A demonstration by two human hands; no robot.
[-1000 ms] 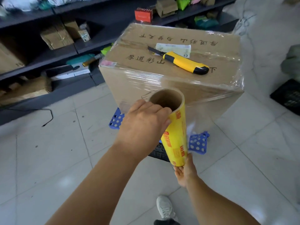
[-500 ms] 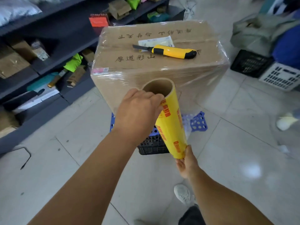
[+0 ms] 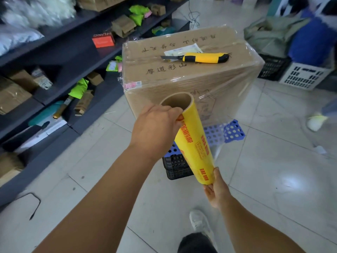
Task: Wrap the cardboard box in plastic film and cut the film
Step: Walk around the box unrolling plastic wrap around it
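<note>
While film pays out onto the box (image 3: 191, 77) on its crate (image 3: 226, 131), left hand (image 3: 156, 128) curls round the roll (image 3: 195, 141) top, right hand (image 3: 217, 190) cups its base, knife (image 3: 198, 58) waiting on top for cutting.

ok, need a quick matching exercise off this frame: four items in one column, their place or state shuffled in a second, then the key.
Items
1. utility knife
2. film roll
3. cardboard box
4. orange box

Place or state
A. on the dark shelf
B. standing on the blue crate, sides covered in film
C. lying on top of the box, blade out
D. held at both ends, left hand at the top, right hand at the bottom

Pairs: 1-C, 2-D, 3-B, 4-A
</note>
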